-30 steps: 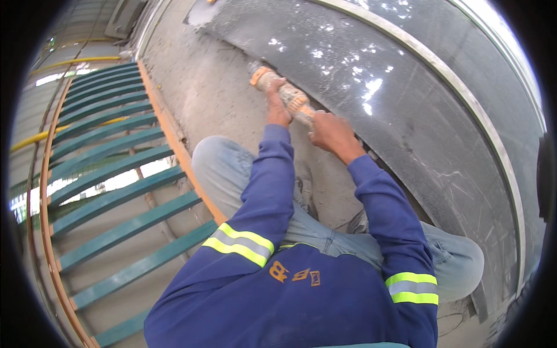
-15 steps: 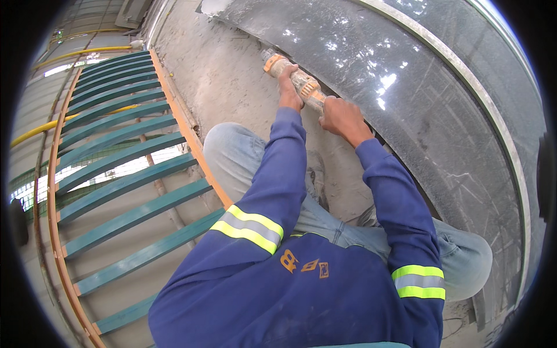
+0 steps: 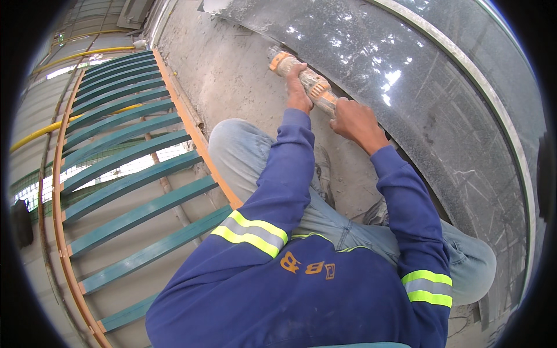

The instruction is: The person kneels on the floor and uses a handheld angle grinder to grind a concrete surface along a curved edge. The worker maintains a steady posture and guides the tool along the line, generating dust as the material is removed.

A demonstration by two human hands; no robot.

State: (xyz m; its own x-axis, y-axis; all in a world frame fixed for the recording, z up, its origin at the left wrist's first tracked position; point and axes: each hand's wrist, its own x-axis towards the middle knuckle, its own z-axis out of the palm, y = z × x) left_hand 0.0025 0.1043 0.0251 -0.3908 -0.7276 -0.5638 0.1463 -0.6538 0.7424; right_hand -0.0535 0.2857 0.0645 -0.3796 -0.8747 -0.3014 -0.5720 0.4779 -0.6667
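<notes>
A long, dust-covered orange power tool (image 3: 316, 84) lies diagonally at the lower edge of a large dark grey, glossy, dusty slab (image 3: 435, 133). My left hand (image 3: 299, 93) is closed round the front of its body, thumb on top. My right hand (image 3: 358, 124) grips the rear end, lower and further right. The tool's head is at the slab's edge; I cannot make out whether it touches it. I sit with bent legs in jeans (image 3: 232, 145), feet on the dusty concrete floor (image 3: 232, 69).
A teal slatted frame with orange rails (image 3: 130, 180) stretches along my left. Beyond it are yellow pipes (image 3: 38, 133), thin rods and a pale wall. A pale metal strip (image 3: 499, 122) runs across the slab's far side, curved by the lens.
Both hands and the tool have shifted up and right in the picture along the slab's edge, grip unchanged. The background has shifted slightly too.
</notes>
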